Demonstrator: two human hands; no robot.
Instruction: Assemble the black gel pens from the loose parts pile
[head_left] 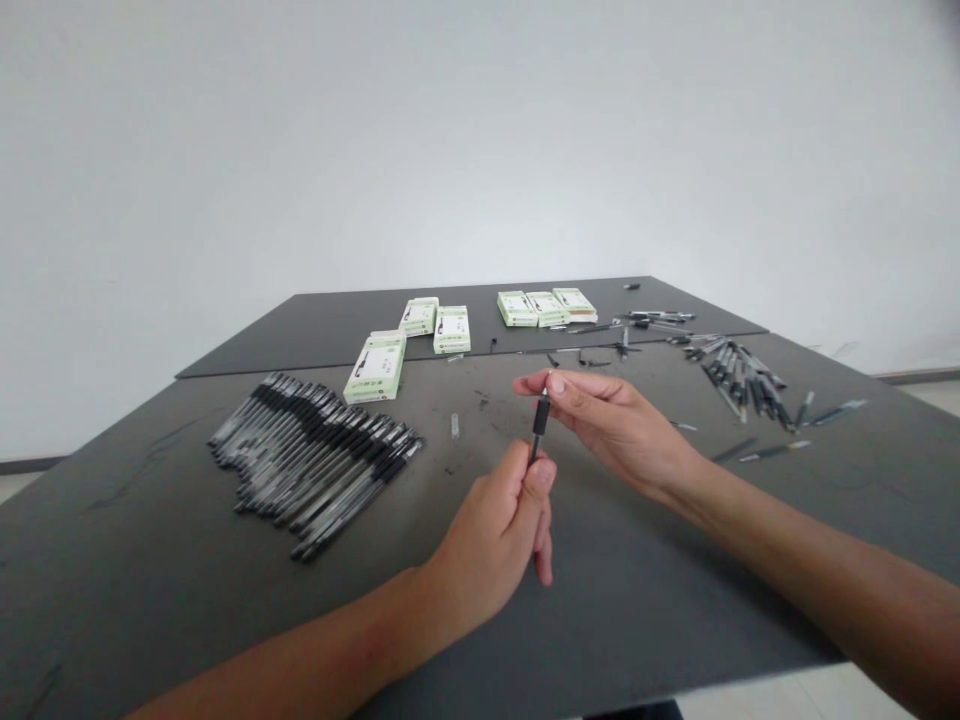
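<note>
Between my two hands, above the near part of the table, is a pen (pixel 540 418) with a black grip, its tip pointing up and away from me. My left hand (pixel 495 525) is closed around the lower barrel, thumb on top. At the upper end, the thumb and forefinger of my right hand (pixel 611 425) pinch the pen's metal tip. The far end of the barrel is hidden in my left fist. To the left lies a broad row of assembled pens (pixel 319 455), side by side and slanted.
Several green and white boxes (pixel 377 366) stand farther back on the dark table (pixel 187 590). A pile of loose pen parts (pixel 739 380) lies at the right, with more scattered behind. A small clear cap (pixel 454 426) rests near the middle. A white wall rises behind.
</note>
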